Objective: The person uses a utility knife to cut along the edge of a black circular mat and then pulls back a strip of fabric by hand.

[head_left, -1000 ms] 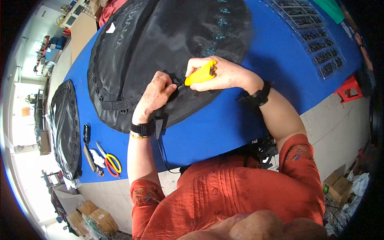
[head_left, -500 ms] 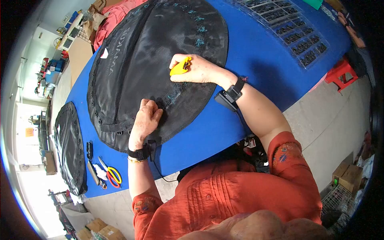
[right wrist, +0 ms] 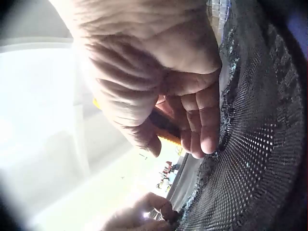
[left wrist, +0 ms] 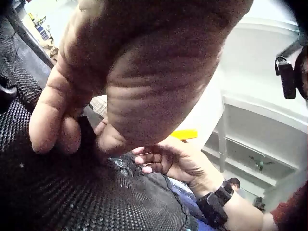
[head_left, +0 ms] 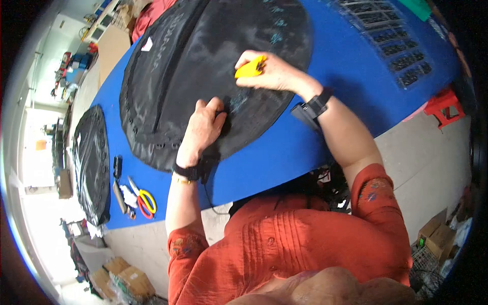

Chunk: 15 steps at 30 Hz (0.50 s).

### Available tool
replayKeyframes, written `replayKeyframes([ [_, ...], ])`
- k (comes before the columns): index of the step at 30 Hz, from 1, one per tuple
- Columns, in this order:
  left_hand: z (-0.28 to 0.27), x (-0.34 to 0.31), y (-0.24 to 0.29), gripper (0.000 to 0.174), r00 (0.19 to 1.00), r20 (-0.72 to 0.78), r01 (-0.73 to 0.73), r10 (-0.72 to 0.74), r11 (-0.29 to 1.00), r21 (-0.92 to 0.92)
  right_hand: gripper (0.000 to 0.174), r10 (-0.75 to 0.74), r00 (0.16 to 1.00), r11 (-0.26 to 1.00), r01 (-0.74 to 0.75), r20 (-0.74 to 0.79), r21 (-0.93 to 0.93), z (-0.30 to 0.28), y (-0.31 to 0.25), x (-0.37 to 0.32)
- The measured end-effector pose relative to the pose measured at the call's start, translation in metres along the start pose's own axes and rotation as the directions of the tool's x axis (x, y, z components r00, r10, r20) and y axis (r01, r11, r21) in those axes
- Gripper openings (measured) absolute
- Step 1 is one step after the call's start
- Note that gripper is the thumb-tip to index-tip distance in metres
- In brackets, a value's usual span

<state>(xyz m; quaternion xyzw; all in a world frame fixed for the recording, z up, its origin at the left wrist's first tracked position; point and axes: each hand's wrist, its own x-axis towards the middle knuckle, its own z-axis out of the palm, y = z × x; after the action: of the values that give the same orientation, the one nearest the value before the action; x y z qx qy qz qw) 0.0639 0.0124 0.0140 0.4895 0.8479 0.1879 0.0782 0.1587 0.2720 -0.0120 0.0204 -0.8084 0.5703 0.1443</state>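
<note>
A large round black mesh cover (head_left: 213,66) with pale lettering and patches of teal thread lies before me. My left hand (head_left: 204,127) rests on it near its front edge, thumb and fingers pinching a bit of its dark fabric (left wrist: 89,137). To the right and farther off, my right hand (head_left: 277,73) holds a small yellow tool (head_left: 250,67) with a dark inner part above the cover. In the right wrist view the thumb and curled fingers lie around this tool (right wrist: 168,137), hiding much of it.
A blue table (head_left: 264,157) carries the cover. Scissors with red and yellow handles (head_left: 146,201) lie left, near a second black cover (head_left: 92,162). A clear compartment tray of small black parts (head_left: 394,43) sits at far right. A red stool (head_left: 443,109) stands beyond the table.
The right hand, with the yellow tool, has moved from close beside the left fingers to farther off. The left hand stays on the cover. The head view has shifted.
</note>
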Motion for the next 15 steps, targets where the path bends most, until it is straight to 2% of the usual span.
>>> replayKeyframes([
  [2, 0.002, -0.001, -0.008, 0.021, 0.998, -0.025, -0.065, 0.065, 0.998, 0.021, 0.033, 0.038, 0.999, 0.997, -0.039, 0.02, 0.064, 0.004, 0.006, 0.001],
  [4, 0.004, -0.001, -0.011, 0.018, 1.0, -0.004, -0.003, 0.003, 1.0, -0.026, 0.032, 0.119, 0.992, 0.991, -0.121, 0.045, 0.055, 0.004, -0.003, 0.0],
  [6, 0.005, -0.001, -0.021, 0.018, 0.999, 0.036, 0.039, -0.036, 0.996, -0.075, 0.03, 0.083, 0.996, 0.995, -0.081, 0.031, -0.05, 0.003, -0.004, -0.001],
  [9, 0.005, 0.003, -0.031, 0.023, 0.991, 0.121, 0.079, -0.062, 0.988, -0.136, 0.03, 0.101, 0.995, 0.988, -0.099, 0.01, -0.118, 0.005, -0.007, -0.002],
  [15, 0.0, 0.003, -0.026, 0.024, 0.969, 0.197, 0.197, -0.148, 0.945, -0.261, 0.03, 0.079, 0.997, 0.992, -0.077, 0.013, -0.104, 0.005, -0.003, -0.001],
])
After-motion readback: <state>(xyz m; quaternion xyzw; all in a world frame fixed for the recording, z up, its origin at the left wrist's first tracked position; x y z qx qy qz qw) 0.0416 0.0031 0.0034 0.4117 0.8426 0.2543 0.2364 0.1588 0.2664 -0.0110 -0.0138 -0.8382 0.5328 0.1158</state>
